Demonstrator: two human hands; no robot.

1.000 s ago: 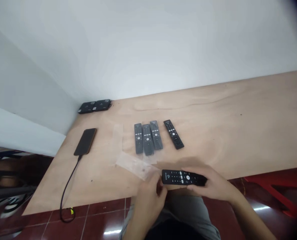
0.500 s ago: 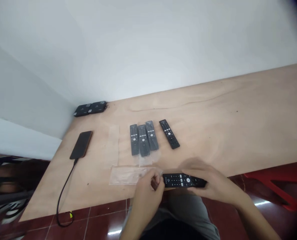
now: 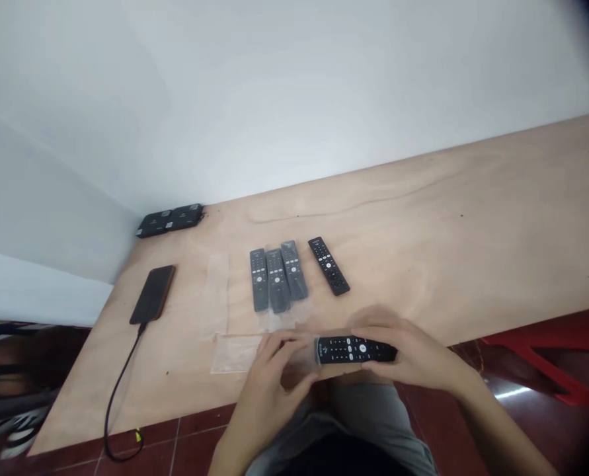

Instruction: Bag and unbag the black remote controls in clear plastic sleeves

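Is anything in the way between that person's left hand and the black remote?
Nothing visible is. The left hand sits just beside the end of the black remote control, which the right hand holds. The clear plastic sleeve lies on the hand's other side, away from the remote.

Remote control at the near edge of the plywood table: black, with white buttons. Three sleeved remotes: slate grey. Table: pale tan, darker grain lines. Floor tiles: deep red (glossy).
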